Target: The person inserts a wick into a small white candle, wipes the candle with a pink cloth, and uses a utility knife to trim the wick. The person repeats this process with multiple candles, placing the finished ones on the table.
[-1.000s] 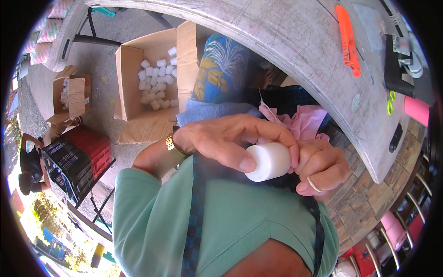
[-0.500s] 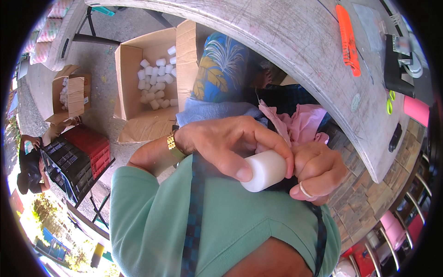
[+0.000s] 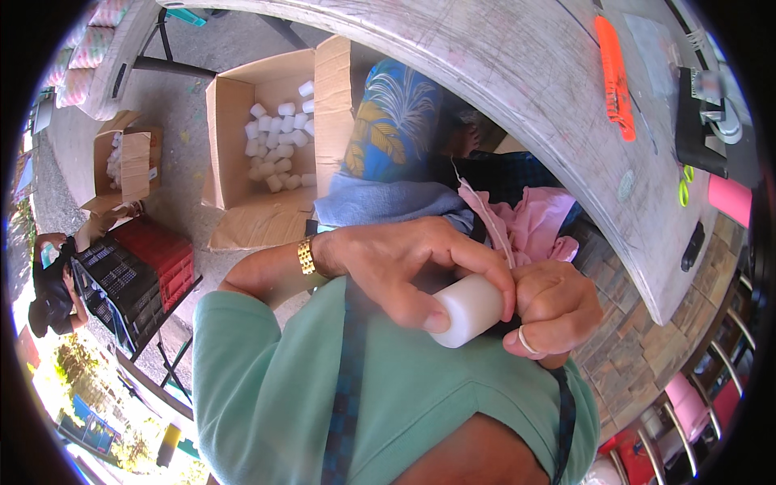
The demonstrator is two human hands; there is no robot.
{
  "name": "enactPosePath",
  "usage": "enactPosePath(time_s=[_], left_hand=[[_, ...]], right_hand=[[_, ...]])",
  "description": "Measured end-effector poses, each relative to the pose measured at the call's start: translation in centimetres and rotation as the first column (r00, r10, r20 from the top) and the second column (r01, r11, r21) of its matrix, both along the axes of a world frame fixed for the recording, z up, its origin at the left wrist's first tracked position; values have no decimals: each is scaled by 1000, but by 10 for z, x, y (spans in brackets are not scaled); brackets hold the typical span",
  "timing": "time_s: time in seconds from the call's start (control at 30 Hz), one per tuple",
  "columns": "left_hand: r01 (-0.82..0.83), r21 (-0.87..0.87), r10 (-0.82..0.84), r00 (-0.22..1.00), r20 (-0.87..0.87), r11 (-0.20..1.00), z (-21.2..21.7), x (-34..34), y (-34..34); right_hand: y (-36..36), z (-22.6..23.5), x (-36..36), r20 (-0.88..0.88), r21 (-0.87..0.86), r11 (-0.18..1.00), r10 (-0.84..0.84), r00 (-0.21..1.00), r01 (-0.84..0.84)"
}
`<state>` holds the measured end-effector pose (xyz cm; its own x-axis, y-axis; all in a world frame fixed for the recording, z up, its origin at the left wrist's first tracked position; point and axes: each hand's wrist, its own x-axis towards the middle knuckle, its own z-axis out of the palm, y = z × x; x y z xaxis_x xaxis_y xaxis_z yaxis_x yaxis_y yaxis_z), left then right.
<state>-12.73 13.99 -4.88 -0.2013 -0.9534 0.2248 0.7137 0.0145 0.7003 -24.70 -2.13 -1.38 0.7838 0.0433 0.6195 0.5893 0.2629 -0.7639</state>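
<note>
Just below the grey table (image 3: pixel 517 73), I'd keep my left hand (image 3: pixel 404 263) clamped on the white candle (image 3: pixel 467 309); my right hand (image 3: pixel 554 307), closed under its end, should pinch the pink thread (image 3: pixel 493 226) steadily.

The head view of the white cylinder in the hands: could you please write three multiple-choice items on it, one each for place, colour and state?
1. Where are the other white cylinders?
A. in the open cardboard box
B. on the grey tabletop
C. in the red crate

2. What colour is the long tool on the grey tabletop?
A. blue
B. orange
C. white

3. How is the short white cylinder held?
A. resting on the table
B. left hand alone
C. both hands

A: they fill the open cardboard box.
B: the long tool on the grey tabletop is orange.
C: the left hand and right hand both have a grip on the short white cylinder.
</note>
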Motion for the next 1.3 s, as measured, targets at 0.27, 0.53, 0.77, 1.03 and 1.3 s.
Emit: enactPosePath(time_s=[0.27, 0.53, 0.77, 1.03, 1.3], left_hand=[[-64, -40, 67, 995, 75, 997, -1, -1, 0], [-9, 243, -16, 995, 101, 970, 15, 5, -3], [53, 292, 3, 983, -186, 955, 9, 2, -3], [24, 276, 19, 988, -154, 961, 11, 2, 0], [-56, 150, 39, 993, 114, 987, 15, 12, -1]], right_hand=[[-1, 0, -1, -24, -59, 998, -35, 999, 33], [-4, 11, -7, -267, -95, 989, -133, 955, 111], [-19, -1, -14, -388, -6, 1000, -29, 921, 29], [-16, 2, -12, -361, -20, 1000, -20, 933, 14], [-15, -17, -10, -259, 238, 970, 17, 966, 46]])
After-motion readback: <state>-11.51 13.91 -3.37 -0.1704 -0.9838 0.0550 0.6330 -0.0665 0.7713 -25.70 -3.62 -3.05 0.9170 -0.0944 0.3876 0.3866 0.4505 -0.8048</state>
